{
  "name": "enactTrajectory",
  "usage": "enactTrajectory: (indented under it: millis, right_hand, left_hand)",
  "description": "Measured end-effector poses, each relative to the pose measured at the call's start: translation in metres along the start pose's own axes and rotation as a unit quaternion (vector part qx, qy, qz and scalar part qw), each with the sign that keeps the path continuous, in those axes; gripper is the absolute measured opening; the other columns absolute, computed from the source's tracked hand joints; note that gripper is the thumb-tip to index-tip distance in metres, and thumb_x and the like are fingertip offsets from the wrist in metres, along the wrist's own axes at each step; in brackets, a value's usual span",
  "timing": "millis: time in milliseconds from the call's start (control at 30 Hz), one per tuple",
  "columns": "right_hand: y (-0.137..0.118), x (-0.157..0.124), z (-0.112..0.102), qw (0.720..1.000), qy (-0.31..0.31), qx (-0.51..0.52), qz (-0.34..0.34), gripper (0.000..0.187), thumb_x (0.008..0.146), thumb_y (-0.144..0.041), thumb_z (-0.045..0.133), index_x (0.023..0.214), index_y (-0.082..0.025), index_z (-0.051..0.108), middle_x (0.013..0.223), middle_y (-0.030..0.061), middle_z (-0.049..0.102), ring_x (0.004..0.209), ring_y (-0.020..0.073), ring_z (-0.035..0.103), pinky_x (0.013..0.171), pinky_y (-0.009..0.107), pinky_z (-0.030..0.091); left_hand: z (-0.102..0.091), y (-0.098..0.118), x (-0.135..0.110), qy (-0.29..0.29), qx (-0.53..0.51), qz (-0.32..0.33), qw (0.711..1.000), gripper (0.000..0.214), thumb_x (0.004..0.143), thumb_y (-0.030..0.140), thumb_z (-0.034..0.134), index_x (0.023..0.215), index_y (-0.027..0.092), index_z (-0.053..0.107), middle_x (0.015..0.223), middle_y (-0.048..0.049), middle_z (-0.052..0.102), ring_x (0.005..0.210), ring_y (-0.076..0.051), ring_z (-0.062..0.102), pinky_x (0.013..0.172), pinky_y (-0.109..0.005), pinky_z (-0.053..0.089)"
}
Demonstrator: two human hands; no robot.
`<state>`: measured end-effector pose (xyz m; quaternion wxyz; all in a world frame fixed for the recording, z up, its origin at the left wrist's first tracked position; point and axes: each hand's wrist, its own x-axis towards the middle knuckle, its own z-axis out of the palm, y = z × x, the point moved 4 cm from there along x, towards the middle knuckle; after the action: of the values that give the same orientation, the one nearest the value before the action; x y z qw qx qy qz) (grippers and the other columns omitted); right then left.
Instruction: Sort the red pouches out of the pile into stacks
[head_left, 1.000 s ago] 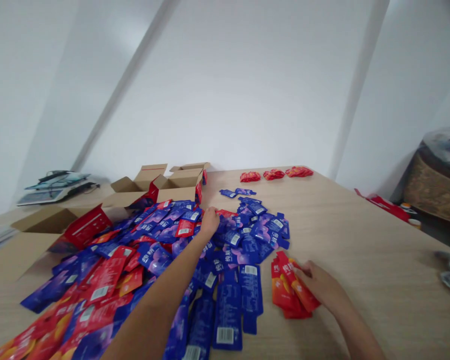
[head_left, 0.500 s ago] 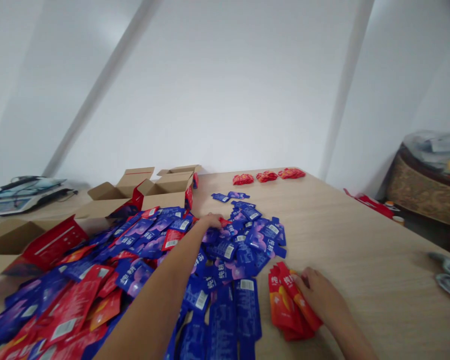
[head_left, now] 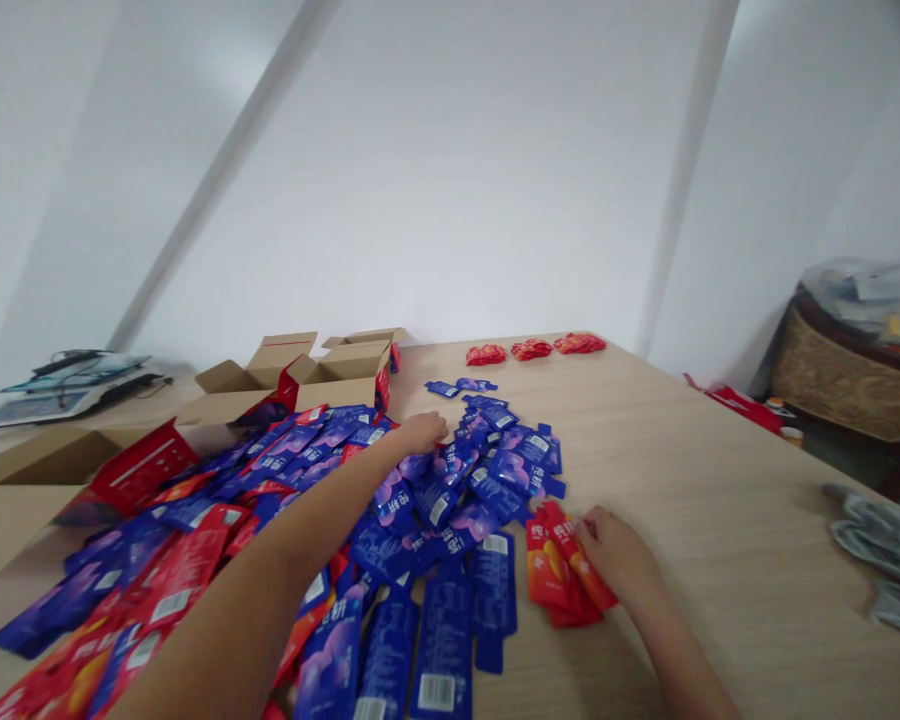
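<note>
My left hand (head_left: 421,434) reaches across to the upper edge of a heap of blue sachets (head_left: 461,470). Its fingers curl downward; what lies under the fingertips is hidden. At the right of the heap, my right hand (head_left: 616,548) closes on the right edge of a fanned bunch of red sachets (head_left: 559,575) with orange pictures. That bunch stays low at the tabletop. Under and left of my left forearm spreads a mixed pile of blue and red sachets (head_left: 195,560).
Open cardboard boxes (head_left: 37,510) stand along the left side. Three red sachet bundles (head_left: 532,349) sit at the table's far edge, with two blue sachets (head_left: 442,388) nearer. A grey cloth-like item (head_left: 881,550) lies at right. A patterned chair (head_left: 855,375) stands beyond the table.
The red sachet that showed by my left fingertips is no longer plainly visible. My right hand still grips the red bunch, which sits slightly higher and further left in view. The view has shifted slightly.
</note>
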<state>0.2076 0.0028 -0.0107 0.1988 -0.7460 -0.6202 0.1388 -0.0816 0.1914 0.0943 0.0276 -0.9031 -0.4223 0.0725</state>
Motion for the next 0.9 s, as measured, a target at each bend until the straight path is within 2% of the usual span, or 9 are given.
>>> enactTrajectory:
  millis: [200,333,400,500,600,667,733,833,900]
  right_hand:
    - [-0.013,-0.005,-0.018,0.991,0.106,0.075,-0.039,0.025,0.086,-0.034,0.039,0.087,-0.017,0.057,0.089,0.0129,0.064,0.087,0.0242,0.059,0.081,0.035,0.043]
    - [-0.036,-0.016,-0.037,0.938,0.153,0.303,-0.072,0.035,0.085,-0.047,0.043,0.097,-0.018,0.058,0.1,0.0118,0.064,0.091,0.0232,0.06,0.081,0.035,0.046]
    - [-0.052,-0.024,-0.036,0.878,0.07,0.469,-0.068,0.043,0.083,-0.055,0.046,0.103,-0.019,0.059,0.105,0.0106,0.065,0.092,0.0229,0.062,0.077,0.034,0.049]
    - [-0.084,-0.043,-0.025,0.76,-0.137,0.634,-0.054,0.051,0.079,-0.059,0.051,0.112,-0.02,0.058,0.103,0.0099,0.067,0.085,0.0228,0.065,0.066,0.033,0.053]
    - [-0.106,-0.06,-0.018,0.709,-0.241,0.661,-0.057,0.045,0.071,-0.047,0.068,0.108,-0.022,0.06,0.088,0.0051,0.069,0.073,0.0194,0.066,0.062,0.03,0.053]
    - [-0.111,-0.063,-0.016,0.719,-0.219,0.656,-0.063,0.04,0.069,-0.041,0.071,0.103,-0.023,0.061,0.082,0.0014,0.069,0.072,0.0176,0.065,0.064,0.028,0.053]
    - [-0.112,-0.063,-0.013,0.746,-0.19,0.633,-0.08,0.038,0.07,-0.041,0.069,0.103,-0.025,0.06,0.084,0.0003,0.068,0.075,0.0175,0.064,0.066,0.028,0.053]
    - [-0.113,-0.063,-0.011,0.803,-0.162,0.557,-0.139,0.038,0.073,-0.04,0.066,0.105,-0.023,0.057,0.092,0.001,0.067,0.083,0.0192,0.063,0.074,0.032,0.053]
    - [-0.113,-0.068,-0.009,0.842,-0.144,0.489,-0.178,0.034,0.075,-0.038,0.063,0.103,-0.02,0.057,0.093,0.0021,0.066,0.086,0.0202,0.062,0.078,0.035,0.051]
  left_hand:
    - [-0.043,0.01,-0.052,0.082,0.036,0.008,0.996,0.017,0.085,0.017,0.042,0.089,0.02,0.058,0.092,-0.0093,0.06,0.098,-0.023,0.052,0.088,-0.033,0.042]
    - [-0.07,0.052,-0.09,0.201,0.042,0.095,0.974,0.025,0.091,0.02,0.034,0.091,0.017,0.058,0.097,-0.011,0.061,0.099,-0.022,0.052,0.09,-0.035,0.043]
    - [-0.072,0.085,-0.108,0.225,0.009,0.163,0.961,0.026,0.092,0.019,0.033,0.095,0.017,0.059,0.106,-0.0113,0.062,0.104,-0.021,0.051,0.095,-0.036,0.041]
    - [-0.061,0.135,-0.127,0.236,-0.087,0.244,0.936,0.025,0.091,0.018,0.037,0.097,0.019,0.061,0.112,-0.0103,0.062,0.111,-0.021,0.052,0.1,-0.037,0.04]
    - [-0.041,0.167,-0.134,0.29,-0.241,0.21,0.902,0.023,0.088,0.019,0.044,0.102,0.021,0.061,0.116,-0.0092,0.062,0.115,-0.021,0.052,0.102,-0.04,0.038]
    - [-0.024,0.172,-0.132,0.369,-0.389,0.084,0.84,0.028,0.085,0.02,0.047,0.111,0.021,0.057,0.121,-0.0089,0.06,0.118,-0.022,0.05,0.104,-0.043,0.037]
    - [-0.003,0.175,-0.128,0.392,-0.562,-0.049,0.727,0.035,0.083,0.023,0.047,0.118,0.021,0.052,0.12,-0.0093,0.06,0.114,-0.022,0.054,0.099,-0.043,0.041]
    - [0.019,0.191,-0.119,0.303,-0.765,-0.106,0.558,0.04,0.079,0.029,0.053,0.118,0.019,0.052,0.109,-0.0103,0.066,0.095,-0.022,0.064,0.083,-0.037,0.05]
    - [0.023,0.198,-0.117,0.26,-0.825,-0.098,0.491,0.04,0.073,0.033,0.063,0.108,0.016,0.057,0.098,-0.0103,0.069,0.085,-0.022,0.067,0.075,-0.034,0.052]
